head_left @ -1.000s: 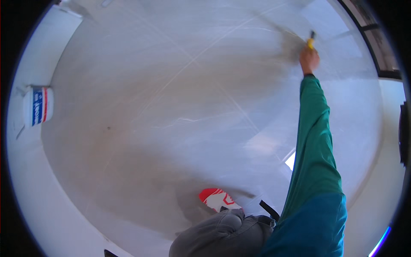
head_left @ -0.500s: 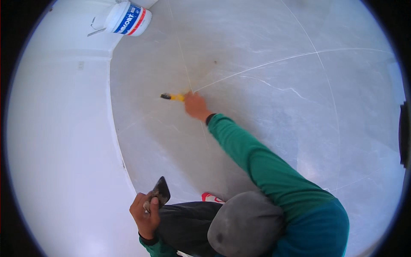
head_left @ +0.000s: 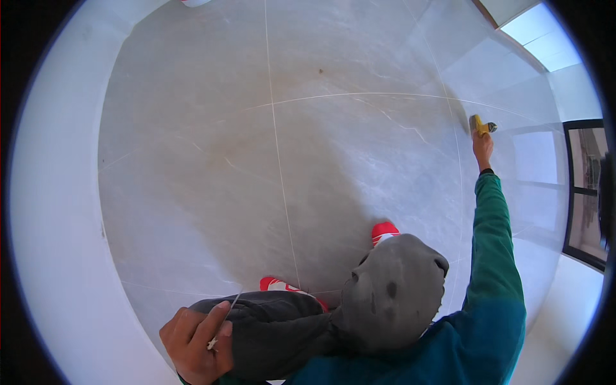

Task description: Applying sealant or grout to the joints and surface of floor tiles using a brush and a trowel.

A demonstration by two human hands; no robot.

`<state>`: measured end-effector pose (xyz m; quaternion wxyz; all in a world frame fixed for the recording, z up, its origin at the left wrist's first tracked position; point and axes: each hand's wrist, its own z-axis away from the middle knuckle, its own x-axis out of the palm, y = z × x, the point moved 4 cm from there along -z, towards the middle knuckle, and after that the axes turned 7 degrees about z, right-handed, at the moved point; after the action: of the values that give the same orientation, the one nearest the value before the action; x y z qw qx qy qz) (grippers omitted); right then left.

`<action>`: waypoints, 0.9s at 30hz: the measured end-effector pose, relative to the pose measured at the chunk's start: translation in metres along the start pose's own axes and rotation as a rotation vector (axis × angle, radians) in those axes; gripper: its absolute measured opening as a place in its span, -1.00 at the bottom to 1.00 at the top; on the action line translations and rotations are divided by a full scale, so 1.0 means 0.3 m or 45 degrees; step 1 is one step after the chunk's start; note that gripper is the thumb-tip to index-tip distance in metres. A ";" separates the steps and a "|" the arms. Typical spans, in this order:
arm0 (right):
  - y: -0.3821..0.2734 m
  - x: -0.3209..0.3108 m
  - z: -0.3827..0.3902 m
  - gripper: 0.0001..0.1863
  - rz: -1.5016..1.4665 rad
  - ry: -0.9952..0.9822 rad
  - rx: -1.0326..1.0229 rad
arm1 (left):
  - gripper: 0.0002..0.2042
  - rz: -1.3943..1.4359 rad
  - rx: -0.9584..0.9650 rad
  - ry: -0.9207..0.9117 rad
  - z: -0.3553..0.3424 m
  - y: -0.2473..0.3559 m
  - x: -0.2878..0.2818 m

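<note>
My right arm reaches out to the far right over the grey tiled floor point(head_left: 212, 122). In my right hand point(head_left: 483, 149) is a yellow-handled brush point(head_left: 482, 126), its dark end pointing right; finer detail is too small to make out. My left hand point(head_left: 197, 341) is low at the left, beside my bent left knee. It grips a putty knife point(head_left: 236, 299), whose thin blade shows edge-on, pointing up; the fingers hide its handle.
A white wall point(head_left: 51, 192) runs along the left. At the right are a black-framed window or glass panel point(head_left: 568, 192) and pale wall. A bucket's edge point(head_left: 194, 2) just shows at the top. My red and white shoes point(head_left: 385, 231) rest on the floor, near a small dark spot point(head_left: 321, 71) farther out.
My right hand has swung from the middle of the floor far to the right with the brush. The putty knife has turned edge-on in my left hand. The view has shifted right.
</note>
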<state>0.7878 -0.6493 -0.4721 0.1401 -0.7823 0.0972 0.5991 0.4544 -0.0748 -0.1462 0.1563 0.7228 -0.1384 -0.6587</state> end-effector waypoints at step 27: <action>-0.434 -0.130 0.146 -0.59 -0.169 -0.697 -0.382 | -0.70 0.850 -1.090 1.020 0.225 -0.810 0.135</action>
<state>0.7793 -0.5125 -0.4319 0.0829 -0.6088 -0.0849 0.7844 0.3896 0.1276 -0.2878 0.6634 0.7041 -0.0125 -0.2529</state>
